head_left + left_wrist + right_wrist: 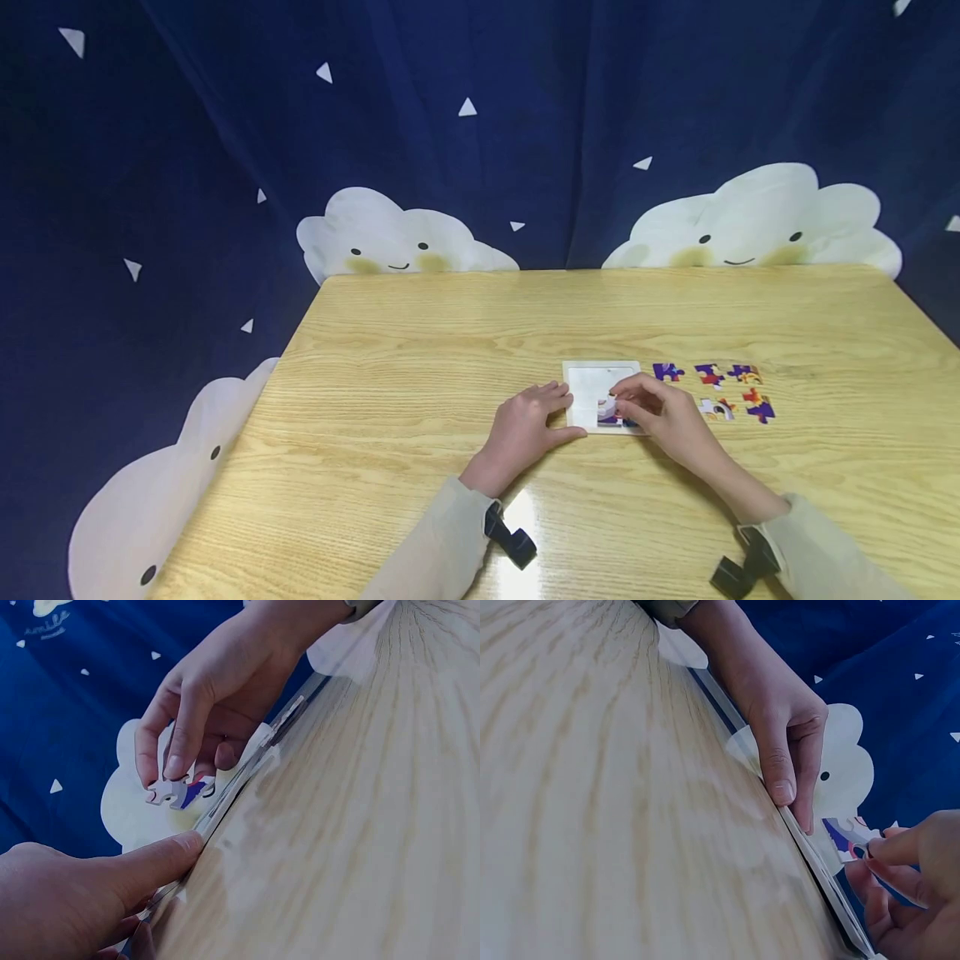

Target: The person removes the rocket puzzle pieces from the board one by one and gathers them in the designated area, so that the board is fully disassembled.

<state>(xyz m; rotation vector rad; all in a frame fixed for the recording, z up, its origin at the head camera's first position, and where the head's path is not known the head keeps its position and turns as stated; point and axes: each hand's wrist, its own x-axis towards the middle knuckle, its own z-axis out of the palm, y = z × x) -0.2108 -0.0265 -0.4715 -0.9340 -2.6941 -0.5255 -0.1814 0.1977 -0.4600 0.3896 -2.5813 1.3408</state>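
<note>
A white puzzle tray (600, 365) with a raised rim lies flat on the table. My right hand (671, 417) is over its right part, pinching a jigsaw piece (169, 795) between thumb and fingertips. The piece is white and purple with a bit of red, and appears tilted in the left wrist view. Along the tray's left side rests my left hand (525, 425), its thumb (169, 859) extended to the near left corner and its other fingers at the left rim. The right hand hides part of the tray's inside.
Several loose jigsaw pieces (760, 406) in purple, orange, red and white lie right of the tray. They rest on a wooden table (375, 375). Behind its far edge hangs a dark blue curtain (420, 75) with clouds. Each wrist wears a black camera mount.
</note>
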